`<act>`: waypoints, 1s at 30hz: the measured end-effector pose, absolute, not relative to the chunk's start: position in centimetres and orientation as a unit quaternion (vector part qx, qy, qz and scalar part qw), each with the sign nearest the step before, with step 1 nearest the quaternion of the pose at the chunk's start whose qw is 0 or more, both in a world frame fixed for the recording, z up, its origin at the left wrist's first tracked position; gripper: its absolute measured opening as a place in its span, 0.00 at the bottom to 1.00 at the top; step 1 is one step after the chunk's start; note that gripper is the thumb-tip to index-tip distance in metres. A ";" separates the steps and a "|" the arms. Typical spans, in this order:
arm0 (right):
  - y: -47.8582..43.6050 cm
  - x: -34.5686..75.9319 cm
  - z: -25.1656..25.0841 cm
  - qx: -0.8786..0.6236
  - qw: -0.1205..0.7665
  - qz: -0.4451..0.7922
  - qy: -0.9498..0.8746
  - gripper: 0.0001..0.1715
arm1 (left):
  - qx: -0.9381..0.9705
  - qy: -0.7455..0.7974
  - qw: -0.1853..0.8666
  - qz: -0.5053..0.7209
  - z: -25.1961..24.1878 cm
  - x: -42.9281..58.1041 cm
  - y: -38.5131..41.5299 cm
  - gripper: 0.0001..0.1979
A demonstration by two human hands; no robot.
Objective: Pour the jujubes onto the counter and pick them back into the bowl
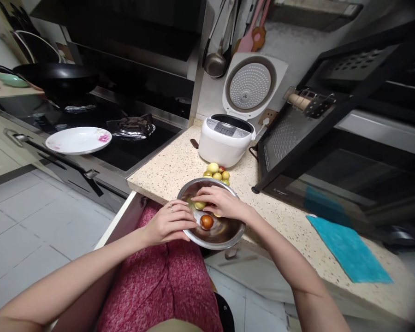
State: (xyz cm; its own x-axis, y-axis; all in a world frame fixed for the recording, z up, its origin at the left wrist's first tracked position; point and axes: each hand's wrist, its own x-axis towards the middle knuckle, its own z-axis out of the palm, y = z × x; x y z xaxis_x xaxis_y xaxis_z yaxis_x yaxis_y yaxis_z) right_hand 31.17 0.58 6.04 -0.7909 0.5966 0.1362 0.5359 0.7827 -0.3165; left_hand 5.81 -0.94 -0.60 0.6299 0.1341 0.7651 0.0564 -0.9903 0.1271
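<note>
A round steel bowl (233, 233) sits at the front edge of the counter, partly over my lap. My left hand (171, 222) lies over its left rim, fingers reaching inside and thumb low at the side, gripping the bowl. Inside, my right hand (221, 202) has its fingers bent around a yellow-green jujube (199, 205). Close to the left fingertips rests a red-brown jujube (206, 222). Another light fruit is mostly hidden under my right hand. Just behind the bowl, several green jujubes (216, 175) are piled on the counter, with a reddish one among them.
An open white rice cooker (224, 143) stands behind the pile. To the right are a black oven (318, 175) and a teal cloth (349, 249). On the left, a flowered plate (78, 140) lies by the stove burner (134, 125), with a wok (57, 76) beyond. A drawer (121, 221) juts out beside my legs.
</note>
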 end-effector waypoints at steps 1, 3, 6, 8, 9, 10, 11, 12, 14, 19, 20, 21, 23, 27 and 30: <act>0.6 31.4 6.3 -0.299 0.128 0.142 -0.935 0.24 | 0.901 0.051 0.044 0.429 -0.6 5.8 -0.9 0.19; 0.9 32.4 7.2 -0.299 0.176 0.161 -0.924 0.25 | 0.897 0.048 0.042 0.437 -0.5 5.9 -0.9 0.19; 1.8 34.9 8.3 -0.345 0.296 0.153 -0.877 0.20 | 0.895 0.042 0.041 0.442 -0.4 5.9 -0.9 0.18; 2.5 37.0 8.4 -0.407 0.372 0.126 -0.825 0.14 | 0.897 0.042 0.042 0.437 -0.3 5.9 -0.9 0.18; 2.9 38.0 8.1 -0.438 0.397 0.103 -0.800 0.13 | 0.898 0.042 0.043 0.436 -0.3 5.8 -0.8 0.18; 3.1 39.0 7.6 -0.463 0.414 0.080 -0.780 0.12 | 0.898 0.042 0.043 0.436 -0.3 5.8 -0.8 0.19; 3.3 39.8 7.0 -0.483 0.420 0.060 -0.766 0.12 | 0.898 0.041 0.043 0.436 -0.4 5.8 -0.8 0.19; 3.4 40.6 6.3 -0.495 0.409 0.049 -0.765 0.12 | 0.899 0.039 0.043 0.435 -0.4 5.7 -0.7 0.19; 3.4 41.5 4.9 -0.502 0.369 0.046 -0.780 0.13 | 0.901 0.039 0.044 0.430 -0.6 5.6 -0.6 0.19; 3.1 41.2 3.1 -0.510 0.303 0.048 -0.804 0.15 | 0.902 0.041 0.042 0.428 -0.8 5.4 -0.4 0.20; 3.0 40.9 3.1 -0.511 0.296 0.041 -0.806 0.15 | 0.902 0.041 0.041 0.429 -0.8 5.4 -0.4 0.20; 2.9 40.7 3.1 -0.512 0.288 0.035 -0.808 0.15 | 0.901 0.039 0.039 0.430 -0.7 5.3 -0.4 0.20; 2.7 40.2 3.2 -0.513 0.267 0.026 -0.816 0.16 | 0.898 0.032 0.035 0.438 -0.6 5.3 -0.3 0.19; 2.3 39.6 3.0 -0.507 0.227 0.021 -0.831 0.20 | 0.891 0.019 0.031 0.452 -0.2 5.3 -0.2 0.19; 2.2 39.3 2.9 -0.508 0.214 0.023 -0.834 0.21 | 0.891 0.016 0.030 0.454 -0.1 5.3 -0.1 0.20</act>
